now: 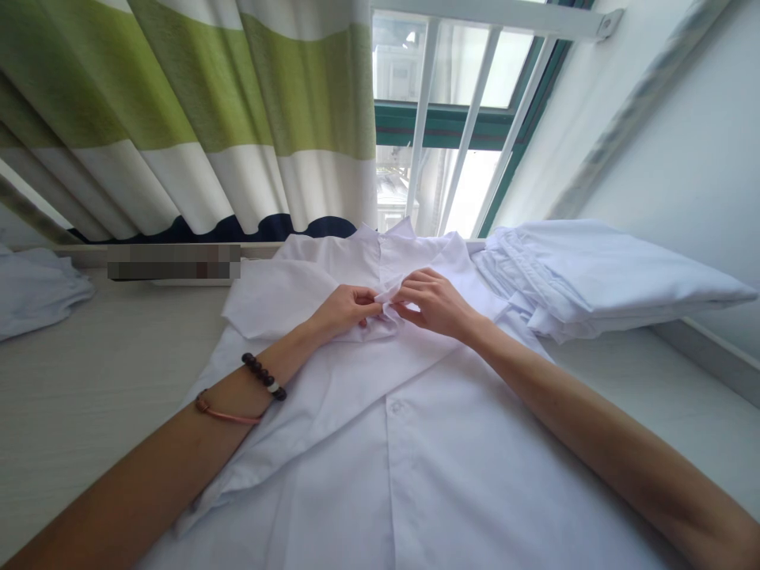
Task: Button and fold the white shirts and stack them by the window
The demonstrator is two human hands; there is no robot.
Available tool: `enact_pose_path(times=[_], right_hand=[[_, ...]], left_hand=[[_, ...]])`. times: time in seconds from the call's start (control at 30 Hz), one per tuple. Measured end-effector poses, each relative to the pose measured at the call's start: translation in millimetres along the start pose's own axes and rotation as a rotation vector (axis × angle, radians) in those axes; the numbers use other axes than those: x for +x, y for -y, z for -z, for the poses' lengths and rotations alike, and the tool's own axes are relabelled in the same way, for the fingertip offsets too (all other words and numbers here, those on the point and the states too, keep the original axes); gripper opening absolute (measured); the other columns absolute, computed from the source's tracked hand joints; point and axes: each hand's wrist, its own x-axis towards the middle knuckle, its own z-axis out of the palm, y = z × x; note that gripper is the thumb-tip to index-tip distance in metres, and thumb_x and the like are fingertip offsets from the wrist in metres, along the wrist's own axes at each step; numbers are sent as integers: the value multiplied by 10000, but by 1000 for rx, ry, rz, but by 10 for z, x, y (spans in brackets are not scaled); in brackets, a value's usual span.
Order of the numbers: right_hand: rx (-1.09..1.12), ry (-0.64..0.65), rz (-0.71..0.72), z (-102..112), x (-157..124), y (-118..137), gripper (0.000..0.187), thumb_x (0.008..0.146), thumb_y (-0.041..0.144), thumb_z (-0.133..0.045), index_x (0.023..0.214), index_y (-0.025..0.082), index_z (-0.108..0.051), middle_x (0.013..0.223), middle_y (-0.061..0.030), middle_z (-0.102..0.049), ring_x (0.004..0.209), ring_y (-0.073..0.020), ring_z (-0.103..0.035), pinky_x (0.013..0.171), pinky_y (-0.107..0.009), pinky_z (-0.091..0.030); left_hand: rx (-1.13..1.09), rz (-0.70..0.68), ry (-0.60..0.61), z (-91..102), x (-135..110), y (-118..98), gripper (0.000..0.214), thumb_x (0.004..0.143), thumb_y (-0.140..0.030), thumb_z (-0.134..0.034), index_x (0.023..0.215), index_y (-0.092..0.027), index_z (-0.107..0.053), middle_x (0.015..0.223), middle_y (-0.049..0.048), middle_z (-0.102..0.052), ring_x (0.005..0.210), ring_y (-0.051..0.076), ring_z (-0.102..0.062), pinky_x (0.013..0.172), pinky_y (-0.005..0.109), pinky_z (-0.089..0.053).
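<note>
A white button-up shirt (463, 443) lies front up before me, its collar (385, 233) pointing toward the window. Both hands meet at its upper front and pinch the fabric of the placket. My left hand (347, 309), with a beaded bracelet (264, 376) and a reddish cord on that arm, is closed on one edge. From the other side, my right hand (431, 301) grips the cloth with bent fingers. Whatever button sits between the fingertips is hidden. Lower down, a button (397, 408) shows on the front. Creases spread across the chest from the pinched spot.
A folded stack of white cloth (617, 273) lies at the right, touching the shirt's side. More white fabric (39, 289) rests at the far left. Behind are a green and white curtain (237, 95), white window bars (469, 127) and a blurred-out object (173, 262) on the ledge.
</note>
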Motion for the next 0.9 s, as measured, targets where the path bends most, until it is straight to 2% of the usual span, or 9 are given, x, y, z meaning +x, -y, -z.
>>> enact_pose_path(times=[0.17,0.43,0.73,0.9], right_hand=[[-101,57,27,32,7,-10,182,909,222,-522,847,187,-690,813,-50,-709,825,-195,-575,796,-327,-404],[-118,79,27,-6,-15,-30,199,913,203,-519,891,187,-716,857,-75,-720,863,-202,-577,787,-332,-402],[-128,105,31,17,-5,16,230,919,235,-513,812,191,-712,802,-55,-728,813,-190,-596,779,-326,-399],[-111,112,41,17,5,4,222,903,251,-550,749,178,-691,763,-55,-719,801,-190,-616,749,-318,-401]], left_hand=[[96,15,-50,34,10,8,184,717,-338,-658,684,-167,-719,473,-46,-555,473,82,-470,535,196,-385],[44,37,-15,51,42,46,258,719,-410,-659,681,-159,-708,676,-2,-670,500,80,-503,547,201,-408],[144,-26,31,51,-4,-18,302,715,-448,-682,643,-155,-697,485,-33,-563,467,83,-469,500,192,-377],[136,-59,58,14,-15,-26,302,701,-443,-680,670,-142,-683,530,-31,-568,467,75,-464,470,180,-368]])
